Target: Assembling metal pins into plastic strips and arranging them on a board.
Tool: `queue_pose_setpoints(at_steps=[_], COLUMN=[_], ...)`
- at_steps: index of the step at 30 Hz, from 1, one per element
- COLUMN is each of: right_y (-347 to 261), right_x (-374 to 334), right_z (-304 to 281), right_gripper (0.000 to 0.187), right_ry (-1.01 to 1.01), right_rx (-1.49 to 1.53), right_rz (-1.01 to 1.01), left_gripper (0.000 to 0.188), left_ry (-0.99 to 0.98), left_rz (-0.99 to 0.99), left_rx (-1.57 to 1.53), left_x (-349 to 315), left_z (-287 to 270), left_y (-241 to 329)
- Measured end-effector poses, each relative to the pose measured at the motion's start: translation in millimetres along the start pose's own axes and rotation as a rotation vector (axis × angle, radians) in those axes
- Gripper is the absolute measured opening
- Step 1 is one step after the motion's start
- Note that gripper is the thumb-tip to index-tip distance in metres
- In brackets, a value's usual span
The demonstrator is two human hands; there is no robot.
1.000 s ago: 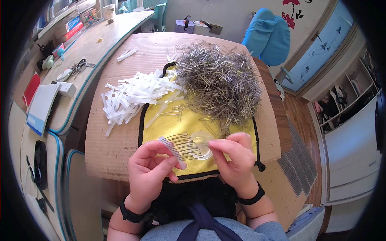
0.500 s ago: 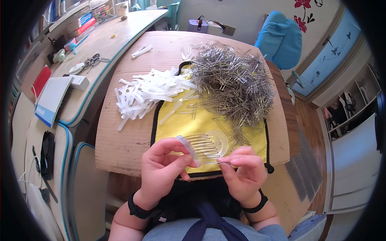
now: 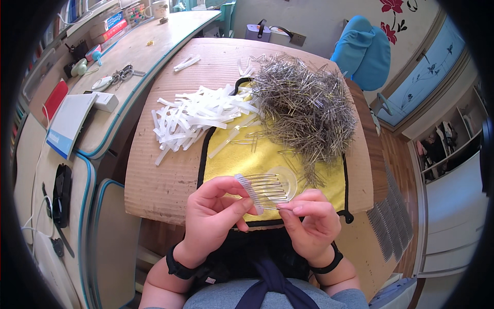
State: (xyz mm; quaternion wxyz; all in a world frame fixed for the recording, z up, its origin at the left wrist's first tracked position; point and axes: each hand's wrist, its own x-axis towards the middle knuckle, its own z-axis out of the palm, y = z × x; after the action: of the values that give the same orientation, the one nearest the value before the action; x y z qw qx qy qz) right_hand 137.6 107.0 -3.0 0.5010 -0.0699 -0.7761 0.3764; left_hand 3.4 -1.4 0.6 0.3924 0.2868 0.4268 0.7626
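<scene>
My left hand [image 3: 213, 212] pinches a pale plastic strip between thumb and fingers. Several thin metal prongs stick out of it toward the right, so it looks like a wire hair comb [image 3: 249, 192]. With thumb and forefinger my right hand [image 3: 310, 220] grips a thin wire pin [image 3: 272, 208] at the comb's near end; the pin's tip reaches the strip. Beneath both hands lies a yellow cloth [image 3: 226, 164] with black edging. A round clear dish [image 3: 291, 177] sits on it, partly behind the prongs.
A large tangled heap of U-shaped wire pins [image 3: 309, 108] lies at the far right of the cardboard [image 3: 154, 193]. White plastic strips [image 3: 198, 116] are piled to its left. A desk [image 3: 134, 56] runs along the left. A blue-covered chair [image 3: 363, 51] stands at the back right.
The comb and my left hand have shifted slightly right. The pin in my right hand is now closer to the strip, its tip meeting the near end. My view has moved a little.
</scene>
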Motion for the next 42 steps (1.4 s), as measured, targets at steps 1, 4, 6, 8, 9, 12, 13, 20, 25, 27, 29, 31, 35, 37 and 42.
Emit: queue_pose_setpoints(at_steps=[1, 4, 6, 8, 9, 12, 13, 20, 25, 27, 29, 31, 35, 37, 42], right_y=[0, -1, -1, -1, -1, -1, 0, -7, -16, -14, -12, -12, 3, 3, 4], right_x=[0, 0, 0, -1, -1, -1, -1, 3, 7, 16, 23, 29, 28, 31, 39], right_z=[0, 1, 1, 0, 1, 1, 1, -2, -2, -19, -48, -65, -69, -60, -56], right_gripper=[0.024, 0.023, 0.023, 0.022, 0.022, 0.021, 0.022, 0.021, 0.021, 0.020, 0.015, 0.009, 0.012, 0.012, 0.017], right_ry=[-0.003, -0.001, 0.001, 0.003, 0.012, 0.016, 0.011, -0.003, 0.019, -0.013, 0.010, 0.095, -0.297, -0.364, -0.514], right_rx=[0.001, 0.003, 0.002, 0.000, 0.007, 0.012, 0.012, 0.023, 0.113, -0.048, -0.337, -0.572, -0.695, -0.766, -0.843], right_rz=[-0.002, -0.004, -0.004, -0.004, 0.004, 0.004, -0.004, 0.027, 0.348, 0.233, 0.143, 0.205, -0.010, -0.073, -0.172], left_gripper=[0.022, 0.022, 0.022, 0.022, 0.022, 0.021, 0.021, 0.019, 0.019, 0.020, 0.021, 0.023, 0.024, 0.024, 0.024], left_ry=[-0.002, 0.002, 0.000, -0.003, -0.004, 0.000, 0.006, 0.017, 0.004, 0.001, -0.007, 0.053, 0.076, 0.073, 0.064], left_rz=[-0.005, -0.005, -0.005, -0.005, -0.008, -0.012, -0.013, -0.010, -0.072, -0.060, -0.050, -0.020, -0.008, -0.013, -0.037], left_rx=[-0.004, -0.012, -0.010, -0.009, -0.006, -0.006, -0.009, 0.029, 0.091, 0.081, 0.058, 0.034, 0.021, 0.018, 0.021], left_x=[0, 0, 0, 0, 0, -1, -1, 0, 3, 4, 2, 1, 1, 2, 2], left_z=[0, 1, 0, 0, 0, 0, 0, 3, 5, 3, 4, 4, 2, 3, 3], left_y=[0, 0, 0, 0, 0, 0, 0, 1, 3, 2, 1, 2, 1, 1, 4])
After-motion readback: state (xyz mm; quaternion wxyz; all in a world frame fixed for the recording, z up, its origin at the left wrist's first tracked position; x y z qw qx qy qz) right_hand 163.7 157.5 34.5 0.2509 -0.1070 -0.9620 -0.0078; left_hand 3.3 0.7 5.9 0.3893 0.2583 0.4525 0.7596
